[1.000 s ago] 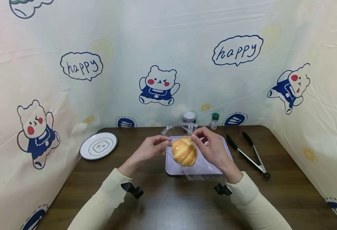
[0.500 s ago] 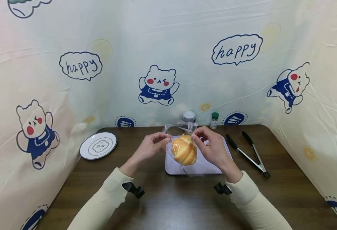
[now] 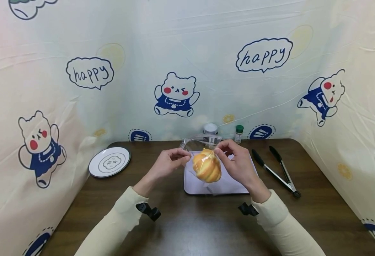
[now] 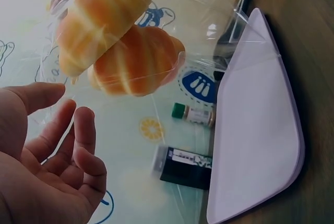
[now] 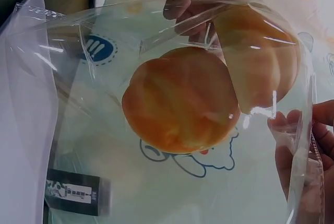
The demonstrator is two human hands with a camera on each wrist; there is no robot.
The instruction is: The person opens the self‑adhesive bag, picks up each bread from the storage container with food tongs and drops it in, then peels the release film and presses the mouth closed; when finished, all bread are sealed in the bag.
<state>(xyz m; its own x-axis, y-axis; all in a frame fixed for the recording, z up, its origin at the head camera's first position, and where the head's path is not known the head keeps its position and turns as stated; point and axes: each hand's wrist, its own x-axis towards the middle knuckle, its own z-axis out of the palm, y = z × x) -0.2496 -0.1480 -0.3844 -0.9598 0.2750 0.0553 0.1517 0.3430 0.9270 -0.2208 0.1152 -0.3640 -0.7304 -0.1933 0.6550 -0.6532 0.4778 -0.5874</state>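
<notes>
A clear plastic zip bag (image 3: pixel 211 137) hangs between my hands above a pale purple tray (image 3: pixel 233 183). Inside it are two golden bread rolls, one (image 5: pixel 177 98) partly overlapping the other (image 5: pixel 261 62); in the head view they merge into one ridged shape (image 3: pixel 207 167). My left hand (image 3: pixel 167 164) pinches the bag's left edge between thumb and index finger, the other fingers loosely bent. On the opposite side, my right hand (image 3: pixel 236 163) pinches the bag's edge near its top. The zip strip lies at the far side, beyond the rolls.
Tongs (image 3: pixel 283 174) with black tips lie spread to the right of the tray. A white plate (image 3: pixel 101 169) sits at the table's left edge. Behind the tray stand a white-lidded jar (image 3: pixel 210 128) and a small green-capped bottle (image 3: pixel 239 135). A printed cloth closes off the back and sides.
The bag with the rolls has turned slightly and shifted a little to the right. Its lower end has drawn in over the tray. Both hands keep their places at the bag's edges.
</notes>
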